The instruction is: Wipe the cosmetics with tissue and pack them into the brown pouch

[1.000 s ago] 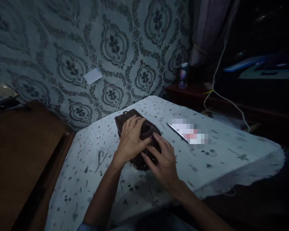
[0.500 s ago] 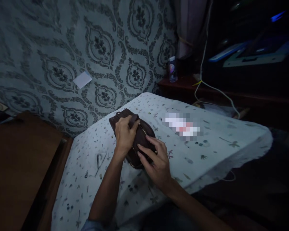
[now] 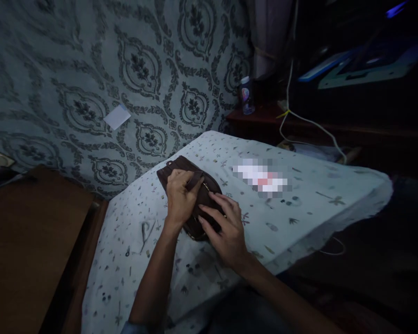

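A dark brown leather zip bag (image 3: 212, 190) lies on the patterned white cloth, with gold-coloured zipper teeth along its curved edge and a metal stud near its far left corner. My left hand (image 3: 180, 195) is closed over the bag's upper part, thumb and fingers pinching a fold of it beside the zipper. My right hand (image 3: 227, 232) rests on the near right part of the bag, its fingers apart and fingertips touching the leather. Both hands cover much of the bag, and its inside cannot be seen.
The cloth-covered table (image 3: 292, 250) has a blurred-out white and red item (image 3: 261, 177) to the right of the bag. A small bottle (image 3: 246, 96) stands on a dark red shelf at the back. A white cord (image 3: 320, 121) hangs there. Brown wooden furniture (image 3: 28, 241) is at left.
My left hand's fingertips have shifted slightly along the zipper edge. My right hand stays on the bag. The whole view has moved a little.
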Action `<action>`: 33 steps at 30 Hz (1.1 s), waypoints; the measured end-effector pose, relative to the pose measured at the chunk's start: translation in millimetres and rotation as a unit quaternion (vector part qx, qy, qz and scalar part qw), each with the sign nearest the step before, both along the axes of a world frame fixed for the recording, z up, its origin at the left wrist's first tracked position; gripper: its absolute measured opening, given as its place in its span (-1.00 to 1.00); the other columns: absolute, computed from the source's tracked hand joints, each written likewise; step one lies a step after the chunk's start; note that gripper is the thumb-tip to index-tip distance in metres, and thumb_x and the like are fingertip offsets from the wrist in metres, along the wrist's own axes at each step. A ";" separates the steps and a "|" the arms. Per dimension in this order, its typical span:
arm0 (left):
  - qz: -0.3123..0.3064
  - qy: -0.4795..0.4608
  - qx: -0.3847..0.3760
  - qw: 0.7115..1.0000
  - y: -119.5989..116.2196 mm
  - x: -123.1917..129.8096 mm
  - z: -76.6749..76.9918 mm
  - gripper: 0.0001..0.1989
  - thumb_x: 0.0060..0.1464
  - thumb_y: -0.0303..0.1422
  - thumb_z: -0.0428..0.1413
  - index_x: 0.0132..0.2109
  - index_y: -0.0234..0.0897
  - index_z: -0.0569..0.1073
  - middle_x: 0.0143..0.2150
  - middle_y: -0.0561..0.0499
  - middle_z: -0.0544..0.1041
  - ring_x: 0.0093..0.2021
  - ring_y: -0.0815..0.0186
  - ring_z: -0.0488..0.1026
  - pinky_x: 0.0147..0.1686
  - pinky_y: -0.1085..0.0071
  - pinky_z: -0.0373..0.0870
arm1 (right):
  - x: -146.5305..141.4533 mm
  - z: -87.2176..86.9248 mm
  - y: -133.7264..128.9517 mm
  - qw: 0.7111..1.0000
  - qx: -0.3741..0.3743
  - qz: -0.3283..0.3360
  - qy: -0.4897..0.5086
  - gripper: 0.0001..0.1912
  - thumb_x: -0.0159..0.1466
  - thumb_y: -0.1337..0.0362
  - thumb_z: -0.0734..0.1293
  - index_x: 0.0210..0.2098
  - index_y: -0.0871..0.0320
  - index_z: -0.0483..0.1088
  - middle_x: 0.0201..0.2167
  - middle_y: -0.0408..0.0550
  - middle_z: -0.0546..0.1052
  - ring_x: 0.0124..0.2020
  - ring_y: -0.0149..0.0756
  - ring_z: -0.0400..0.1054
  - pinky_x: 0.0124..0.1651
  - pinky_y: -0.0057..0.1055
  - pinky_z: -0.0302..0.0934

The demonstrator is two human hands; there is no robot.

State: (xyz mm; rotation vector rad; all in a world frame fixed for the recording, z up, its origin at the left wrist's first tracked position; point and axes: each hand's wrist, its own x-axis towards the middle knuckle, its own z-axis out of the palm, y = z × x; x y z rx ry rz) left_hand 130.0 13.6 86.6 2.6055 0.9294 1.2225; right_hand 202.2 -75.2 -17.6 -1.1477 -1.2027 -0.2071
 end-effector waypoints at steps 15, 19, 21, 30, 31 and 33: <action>0.039 -0.021 -0.014 0.999 -6.0 7.0 -3.1 -0.78 0.15 -0.40 0.17 -0.47 -0.23 0.41 -0.45 0.06 0.45 -0.29 0.27 0.34 -0.24 0.38 0.24 | 7.3 -13.6 8.9 1.000 0.006 0.015 0.014 -0.65 0.29 0.23 0.38 0.07 0.07 0.41 0.02 0.07 0.54 0.06 -0.04 0.36 0.10 0.04 0.29; 0.095 -0.030 -0.041 0.994 -7.2 14.6 -2.1 -0.74 0.15 -0.40 0.16 -0.50 -0.23 0.34 -0.50 0.08 0.38 -0.36 0.29 0.29 -0.30 0.40 0.18 | 8.4 -14.2 8.1 1.000 0.008 0.018 0.015 -0.65 0.28 0.24 0.39 0.06 0.08 0.43 0.03 0.08 0.54 0.07 -0.04 0.35 0.10 0.05 0.27; 0.104 -0.031 -0.058 0.992 -6.0 16.0 -0.8 -0.72 0.15 -0.38 0.15 -0.51 -0.22 0.30 -0.52 0.10 0.34 -0.40 0.31 0.26 -0.33 0.40 0.16 | 8.4 -14.3 7.5 1.000 0.008 0.018 0.014 -0.66 0.28 0.25 0.38 0.06 0.09 0.43 0.04 0.09 0.54 0.07 -0.04 0.35 0.10 0.05 0.27; 0.100 -0.070 -0.115 0.986 4.2 14.0 -3.2 -0.83 0.13 -0.30 0.15 -0.41 -0.23 0.42 -0.48 0.09 0.41 -0.37 0.31 0.35 -0.36 0.45 0.23 | 15.1 -11.5 7.5 1.000 0.002 0.022 -0.016 -0.65 0.28 0.25 0.39 0.04 0.11 0.40 0.02 0.10 0.54 0.05 -0.05 0.35 0.07 0.00 0.28; 0.100 -0.074 -0.119 0.985 4.9 13.5 -3.9 -0.84 0.13 -0.30 0.15 -0.40 -0.23 0.43 -0.46 0.09 0.43 -0.36 0.31 0.36 -0.34 0.45 0.24 | 16.7 -10.4 7.5 0.999 0.000 0.022 -0.023 -0.66 0.28 0.24 0.39 0.04 0.11 0.40 0.02 0.09 0.54 0.04 -0.05 0.36 0.06 -0.01 0.28; 0.099 -0.082 -0.126 0.984 6.2 12.4 -5.5 -0.83 0.13 -0.29 0.15 -0.40 -0.24 0.43 -0.45 0.08 0.45 -0.35 0.32 0.37 -0.32 0.45 0.26 | 19.7 -7.4 7.5 0.999 -0.003 0.025 -0.032 -0.65 0.28 0.22 0.38 0.05 0.12 0.39 0.01 0.10 0.53 0.03 -0.05 0.36 0.05 -0.03 0.29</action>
